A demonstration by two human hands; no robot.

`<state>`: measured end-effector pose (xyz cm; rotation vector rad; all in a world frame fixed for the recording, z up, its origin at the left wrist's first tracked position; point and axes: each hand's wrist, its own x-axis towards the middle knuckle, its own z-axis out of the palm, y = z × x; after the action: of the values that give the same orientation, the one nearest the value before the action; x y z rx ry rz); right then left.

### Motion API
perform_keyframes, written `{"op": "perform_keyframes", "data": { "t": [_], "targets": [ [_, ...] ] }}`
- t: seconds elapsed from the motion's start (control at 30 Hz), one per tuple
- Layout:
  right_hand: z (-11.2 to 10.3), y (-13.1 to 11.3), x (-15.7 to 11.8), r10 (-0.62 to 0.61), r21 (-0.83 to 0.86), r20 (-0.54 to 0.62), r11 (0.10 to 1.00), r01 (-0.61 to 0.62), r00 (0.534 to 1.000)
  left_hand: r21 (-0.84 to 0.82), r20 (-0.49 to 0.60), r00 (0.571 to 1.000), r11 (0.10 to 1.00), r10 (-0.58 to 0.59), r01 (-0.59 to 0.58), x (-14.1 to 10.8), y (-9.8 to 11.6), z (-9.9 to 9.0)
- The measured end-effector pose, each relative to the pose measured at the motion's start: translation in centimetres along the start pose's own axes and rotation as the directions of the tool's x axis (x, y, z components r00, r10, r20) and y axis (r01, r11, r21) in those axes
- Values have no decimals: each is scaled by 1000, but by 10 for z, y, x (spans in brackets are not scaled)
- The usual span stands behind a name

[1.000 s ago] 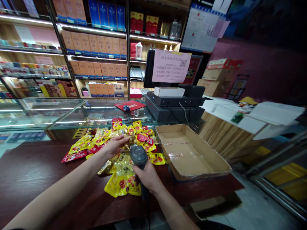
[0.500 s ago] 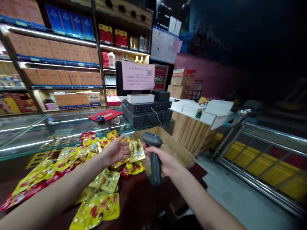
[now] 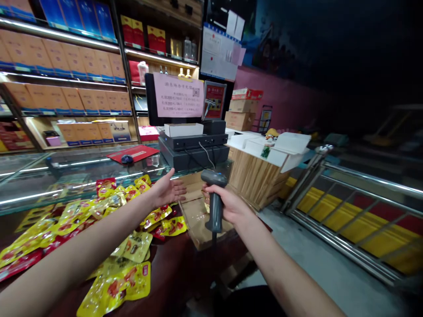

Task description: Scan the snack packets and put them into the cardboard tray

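My left hand (image 3: 168,190) is open, palm up, with nothing in it, and hangs just above the near end of a cardboard tray (image 3: 194,215). My right hand (image 3: 226,203) is shut around the grip of a grey handheld barcode scanner (image 3: 214,203), over the tray. A small gold sliver shows in the tray behind the scanner, too hidden to identify. Many yellow and red snack packets (image 3: 115,286) lie heaped on the dark wooden counter (image 3: 185,273), below and left of my left hand.
A glass display counter (image 3: 66,178) runs behind the packets, with a black cash register (image 3: 193,152) and a red mat (image 3: 132,153) on it. Stocked shelves (image 3: 66,57) stand behind. A wooden counter (image 3: 257,174) stands to the right, beside metal railings (image 3: 346,207).
The gold packet held up between my hands is gone from that spot, and my left hand is open and farther from the tray. The view has turned right.
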<state>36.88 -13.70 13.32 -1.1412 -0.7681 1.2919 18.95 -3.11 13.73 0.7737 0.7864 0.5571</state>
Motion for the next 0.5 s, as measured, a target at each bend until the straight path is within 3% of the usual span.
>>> {"op": "perform_keyframes", "data": {
  "t": [0.13, 0.3, 0.4, 0.5],
  "targets": [
    [43, 28, -14, 119, 88, 115, 988, -129, 986, -48, -53, 998, 999, 15, -18, -40, -5, -45],
    [99, 63, -26, 206, 45, 200, 975, -219, 958, -94, -96, 994, 994, 52, -61, -103, -15, -101],
    [119, 89, -28, 224, -44, 180, 975, -220, 958, -82, -142, 987, 993, 74, -87, -140, -35, -129],
    [127, 116, -27, 183, -90, 133, 981, -172, 974, -58, -146, 988, 997, 41, -50, -167, -69, -148]
  ]
}}
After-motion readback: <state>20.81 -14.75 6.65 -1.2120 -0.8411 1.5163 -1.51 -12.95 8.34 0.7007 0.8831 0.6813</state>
